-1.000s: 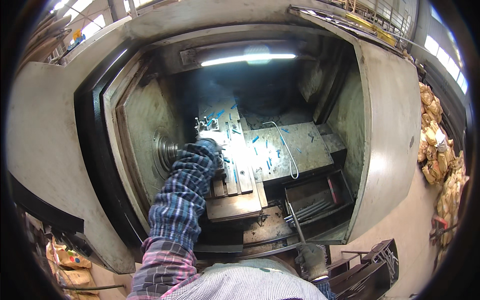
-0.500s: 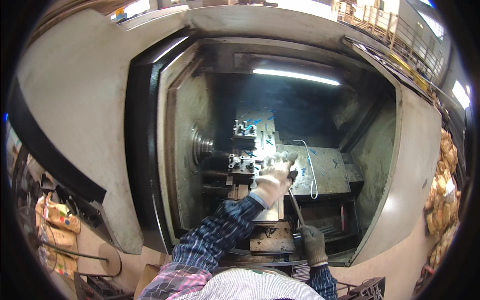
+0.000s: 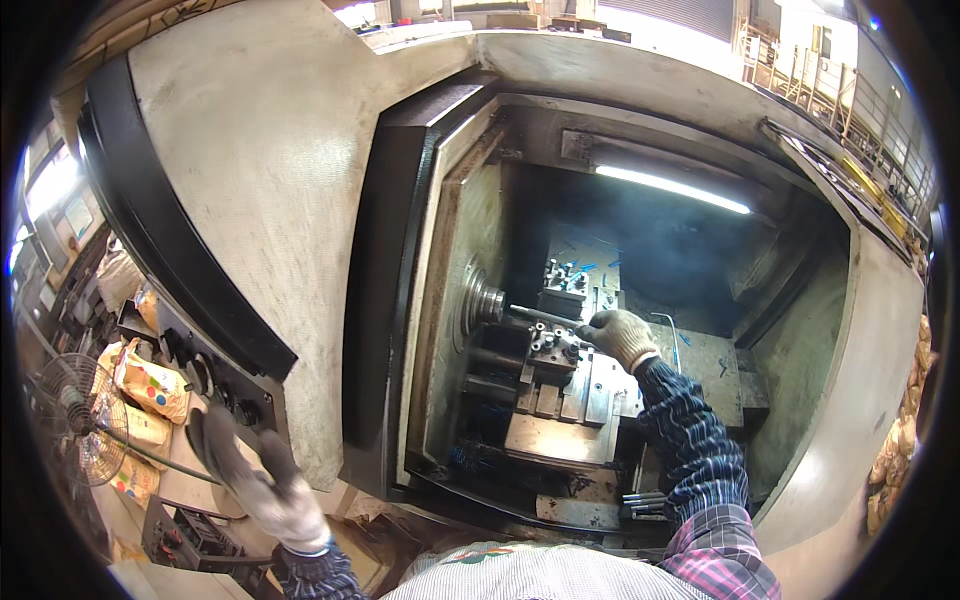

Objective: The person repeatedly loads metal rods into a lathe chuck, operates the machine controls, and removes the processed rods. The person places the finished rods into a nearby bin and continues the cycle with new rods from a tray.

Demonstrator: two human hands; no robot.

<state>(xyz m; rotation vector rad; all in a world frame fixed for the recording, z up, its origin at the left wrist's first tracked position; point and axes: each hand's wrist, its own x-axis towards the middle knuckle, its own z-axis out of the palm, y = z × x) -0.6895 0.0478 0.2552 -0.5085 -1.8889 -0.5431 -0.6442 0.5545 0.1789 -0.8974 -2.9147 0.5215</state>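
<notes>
Inside the lathe, my right hand (image 3: 622,338), in a whitish glove with dark fingers, is closed round one end of a slim metal rod (image 3: 543,316). The rod runs left from my fingers, its far end close to the round spindle collet (image 3: 487,304); whether it enters cannot be made out. Just below the rod sits the near tool post (image 3: 554,350), with a second tool post (image 3: 567,278) beyond it. My left hand (image 3: 262,482), also gloved and slightly blurred, is held outside at the lower left with fingers apart, beside the dark control panel (image 3: 262,402).
The machine's pale door (image 3: 250,180) fills the left side, and its housing edge (image 3: 835,400) rises at the right. Several metal rods (image 3: 645,503) lie near the front. A hooked wire (image 3: 674,345) rests on the bed. A fan (image 3: 80,400) and yellow sacks (image 3: 150,385) stand far left.
My left hand has left the tool posts and moved out to the control panel. My right hand has come up from the front into the lathe with the rod. The view has shifted left.
</notes>
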